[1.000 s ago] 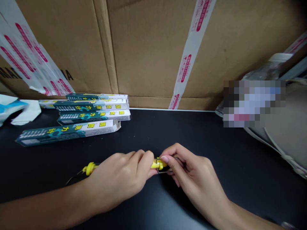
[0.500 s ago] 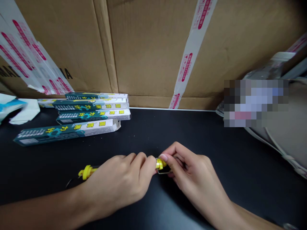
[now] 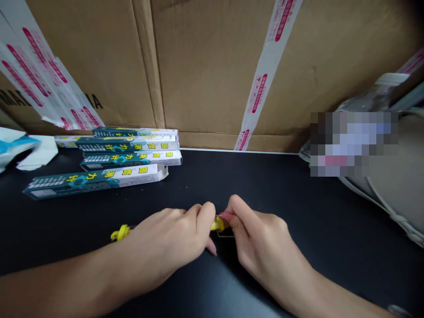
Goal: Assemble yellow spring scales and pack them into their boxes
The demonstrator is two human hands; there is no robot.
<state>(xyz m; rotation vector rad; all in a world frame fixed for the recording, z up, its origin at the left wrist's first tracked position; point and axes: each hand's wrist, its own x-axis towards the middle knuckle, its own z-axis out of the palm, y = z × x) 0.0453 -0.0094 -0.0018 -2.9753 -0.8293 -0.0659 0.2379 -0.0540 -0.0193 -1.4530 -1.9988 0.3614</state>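
Note:
A slim yellow plastic piece (image 3: pixel 218 225) lies across my hands just above the black tabletop (image 3: pixel 298 212), with a knobbed end (image 3: pixel 121 232) sticking out to the left. My left hand (image 3: pixel 172 234) wraps its middle and hides that stretch. My right hand (image 3: pixel 261 234) pinches its right end between thumb and fingers, touching my left fingertips. A thin metal wire loop (image 3: pixel 225 235) shows below that end, partly behind my right fingers. A fine dark wire trails from the knobbed end and is mostly hidden.
Several long white-and-teal cardboard boxes (image 3: pixel 96 181) lie stacked at the table's back left, with white and blue packaging (image 3: pixel 33 150) beside them. Taped cardboard cartons (image 3: pixel 205 75) form a wall behind the table. A grey bag (image 3: pixel 391 176) sits at the right, partly under a pixelated patch.
My hands have drawn closer together. My right fingers now cover more of the yellow end and wire loop, and the knobbed end shows less.

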